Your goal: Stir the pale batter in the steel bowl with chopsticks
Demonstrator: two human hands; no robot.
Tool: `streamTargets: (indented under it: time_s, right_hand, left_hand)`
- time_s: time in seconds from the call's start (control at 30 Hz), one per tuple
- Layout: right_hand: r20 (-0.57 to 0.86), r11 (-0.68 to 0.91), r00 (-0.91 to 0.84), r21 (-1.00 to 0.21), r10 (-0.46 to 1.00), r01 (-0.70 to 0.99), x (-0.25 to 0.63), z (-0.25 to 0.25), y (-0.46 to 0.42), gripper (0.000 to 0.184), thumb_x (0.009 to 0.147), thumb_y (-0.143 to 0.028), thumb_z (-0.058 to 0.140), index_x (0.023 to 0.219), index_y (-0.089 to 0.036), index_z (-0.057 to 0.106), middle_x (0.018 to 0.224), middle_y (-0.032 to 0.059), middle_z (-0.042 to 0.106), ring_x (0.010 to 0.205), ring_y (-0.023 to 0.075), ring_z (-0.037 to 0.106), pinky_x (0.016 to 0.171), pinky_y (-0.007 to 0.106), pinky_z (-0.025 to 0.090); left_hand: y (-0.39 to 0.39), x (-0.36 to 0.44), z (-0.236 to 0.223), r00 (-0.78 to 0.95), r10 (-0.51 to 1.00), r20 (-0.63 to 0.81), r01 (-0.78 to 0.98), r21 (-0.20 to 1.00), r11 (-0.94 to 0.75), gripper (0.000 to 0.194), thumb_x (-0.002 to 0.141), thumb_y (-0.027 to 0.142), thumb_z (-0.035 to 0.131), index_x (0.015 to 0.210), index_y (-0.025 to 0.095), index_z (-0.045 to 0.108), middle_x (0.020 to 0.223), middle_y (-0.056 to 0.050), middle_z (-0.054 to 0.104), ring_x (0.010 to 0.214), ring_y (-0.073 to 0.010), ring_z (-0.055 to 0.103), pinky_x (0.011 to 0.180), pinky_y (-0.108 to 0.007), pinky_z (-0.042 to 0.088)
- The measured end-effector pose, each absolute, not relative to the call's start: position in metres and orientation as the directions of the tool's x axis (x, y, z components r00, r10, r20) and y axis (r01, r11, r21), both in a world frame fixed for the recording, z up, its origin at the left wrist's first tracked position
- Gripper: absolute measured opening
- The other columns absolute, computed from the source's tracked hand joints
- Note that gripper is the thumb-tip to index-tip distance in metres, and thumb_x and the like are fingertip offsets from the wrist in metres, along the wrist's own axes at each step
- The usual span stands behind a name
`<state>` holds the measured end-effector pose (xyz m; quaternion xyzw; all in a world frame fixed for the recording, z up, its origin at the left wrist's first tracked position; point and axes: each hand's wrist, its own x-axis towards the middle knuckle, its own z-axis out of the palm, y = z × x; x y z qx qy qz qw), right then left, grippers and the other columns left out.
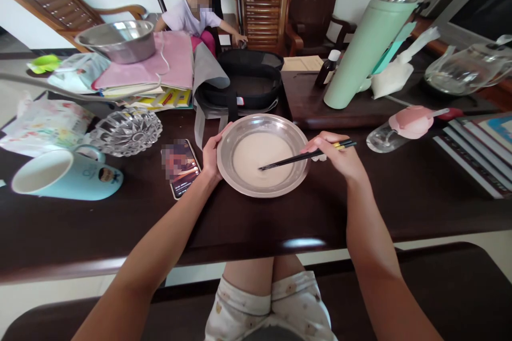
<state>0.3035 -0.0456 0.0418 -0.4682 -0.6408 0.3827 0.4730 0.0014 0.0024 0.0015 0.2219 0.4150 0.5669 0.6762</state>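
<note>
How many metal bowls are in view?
2: the near bowl, holding pale liquid, gripped by the left hand; the far bowl atop the pink-topped stack, farther left.

A round, shiny metal bowl with a wide rim sits mouth up at the middle of the tabletop, toward the near side. Pale, creamy liquid covers its bottom. Black chopsticks, gold-banded toward the upper end, slant across its right rim, tips together in the liquid.
</note>
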Motion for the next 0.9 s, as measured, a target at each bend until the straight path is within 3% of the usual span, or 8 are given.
streamTargets:
  time_s: [0.13, 0.3, 0.47, 0.6, 0.77, 0.9]
  right_hand:
    - [0.268, 0.287, -0.105, -0.921, 0.958, 0.262, 0.3022, 0.0421, -0.0453, 0.053, 0.087, -0.078, 0.078, 0.073, -0.027, 0.079, 0.083, 0.0057, 0.087, 0.077, 0.0231, 0.080, 0.068, 0.035, 0.064]
    - [0.257, 0.266, -0.070, -0.939, 0.964, 0.219, 0.3037, 0.0423, -0.0461, 0.054, 0.089, -0.075, 0.078, 0.068, -0.025, 0.076, 0.074, 0.0056, 0.084, 0.068, 0.0224, 0.079, 0.063, 0.034, 0.063]
    - [0.294, 0.309, -0.095, -0.916, 0.951, 0.257, 0.3023, 0.0425, -0.0460, 0.052, 0.089, -0.075, 0.078, 0.073, -0.027, 0.080, 0.082, 0.0060, 0.086, 0.083, 0.0249, 0.084, 0.071, 0.035, 0.065]
    - [0.283, 0.284, -0.037, -0.931, 0.958, 0.230, 0.3039, 0.0422, -0.0462, 0.054, 0.090, -0.075, 0.077, 0.068, -0.025, 0.076, 0.073, 0.0059, 0.083, 0.070, 0.0235, 0.080, 0.064, 0.035, 0.063]
    - [0.285, 0.303, -0.104, -0.917, 0.953, 0.259, 0.3018, 0.0410, -0.0455, 0.052, 0.089, -0.076, 0.077, 0.072, -0.027, 0.079, 0.082, 0.0058, 0.086, 0.081, 0.0246, 0.083, 0.072, 0.037, 0.066]
    - [0.296, 0.292, -0.017, -0.929, 0.955, 0.228, 0.3050, 0.0400, -0.0453, 0.053, 0.090, -0.075, 0.077, 0.068, -0.026, 0.076, 0.076, 0.0057, 0.084, 0.071, 0.0230, 0.080, 0.064, 0.035, 0.062]
  left_hand:
    - [0.0032, 0.0002, -0.0004, 0.023, 0.955, -0.296, -0.572, 0.780, 0.255, 0.071, 0.094, 0.031, 0.049, 0.164, 0.022, 0.059, 0.136, -0.007, 0.082, 0.125, -0.0351, 0.077, 0.109, -0.050, 0.063]
    - [0.0014, 0.0026, 0.0040, 0.007, 0.950, -0.311, -0.585, 0.769, 0.256, 0.071, 0.094, 0.029, 0.048, 0.164, 0.019, 0.057, 0.134, -0.008, 0.083, 0.125, -0.0348, 0.077, 0.109, -0.049, 0.063]
    - [0.0008, 0.0032, 0.0056, 0.003, 0.947, -0.322, -0.583, 0.769, 0.263, 0.070, 0.095, 0.029, 0.047, 0.164, 0.020, 0.057, 0.133, -0.007, 0.083, 0.126, -0.0352, 0.077, 0.110, -0.050, 0.063]
    - [0.0022, 0.0007, 0.0011, 0.022, 0.955, -0.297, -0.574, 0.778, 0.255, 0.072, 0.092, 0.031, 0.052, 0.163, 0.020, 0.058, 0.135, -0.007, 0.082, 0.124, -0.0367, 0.077, 0.109, -0.052, 0.063]
    - [0.0023, 0.0001, 0.0009, 0.027, 0.953, -0.300, -0.573, 0.777, 0.261, 0.072, 0.094, 0.031, 0.050, 0.165, 0.020, 0.057, 0.135, -0.007, 0.083, 0.125, -0.0365, 0.077, 0.109, -0.052, 0.063]
    - [0.0005, 0.0025, 0.0056, 0.010, 0.946, -0.324, -0.586, 0.765, 0.268, 0.071, 0.096, 0.029, 0.047, 0.165, 0.019, 0.057, 0.134, -0.008, 0.083, 0.125, -0.0357, 0.077, 0.110, -0.051, 0.062]
